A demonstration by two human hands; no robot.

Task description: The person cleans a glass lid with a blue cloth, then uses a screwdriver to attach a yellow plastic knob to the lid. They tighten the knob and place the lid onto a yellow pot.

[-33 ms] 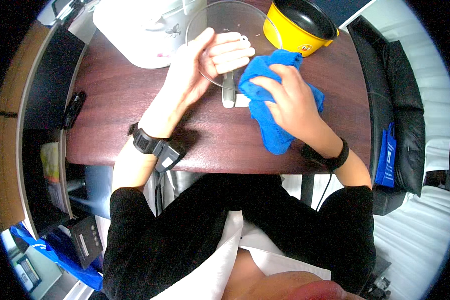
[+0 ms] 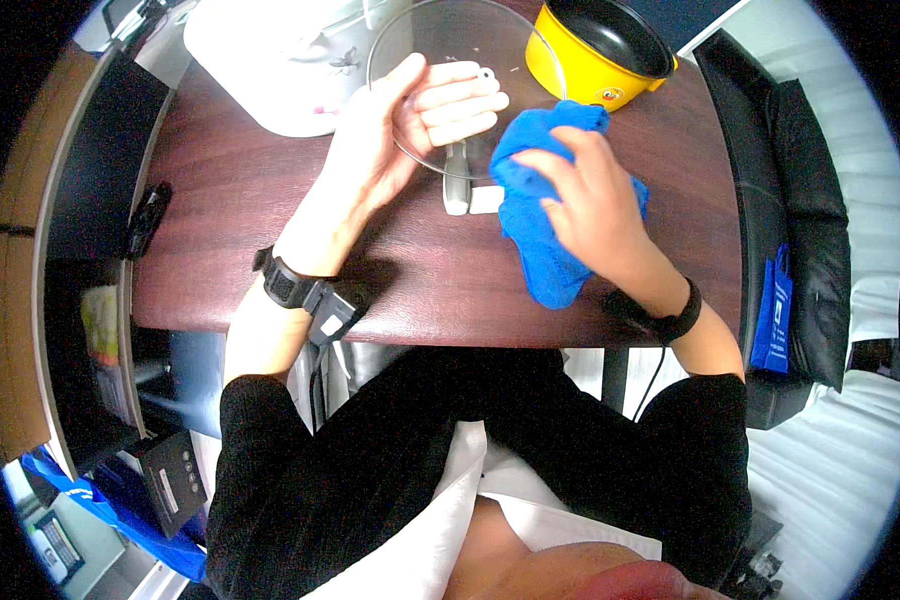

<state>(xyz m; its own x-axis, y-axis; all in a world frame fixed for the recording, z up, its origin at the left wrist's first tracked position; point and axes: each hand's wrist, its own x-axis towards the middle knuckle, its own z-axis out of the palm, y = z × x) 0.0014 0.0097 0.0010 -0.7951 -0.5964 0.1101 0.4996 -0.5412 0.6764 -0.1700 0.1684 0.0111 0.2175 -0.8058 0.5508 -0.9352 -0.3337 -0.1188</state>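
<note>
Blue cloth [image 2: 542,248] under the right hand [image 2: 600,205], right of the left hand [image 2: 407,122]

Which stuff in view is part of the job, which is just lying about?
Likely in use:
blue cloth, in the right hand
clear round lid, at the open left hand

Likely just lying about:
yellow pot, untouched by either hand
white appliance
grey handle
blue bag, far right

Black top [image 2: 310,510], sleeves [image 2: 260,430] ending near elbows; open white collar [image 2: 580,527]. Left wrist: black strap [image 2: 286,285], dark module [image 2: 340,308] with pale label [image 2: 328,325], dark cable [image 2: 316,388]. Right wrist: black band [image 2: 683,315], thin cable [image 2: 653,380].
</note>
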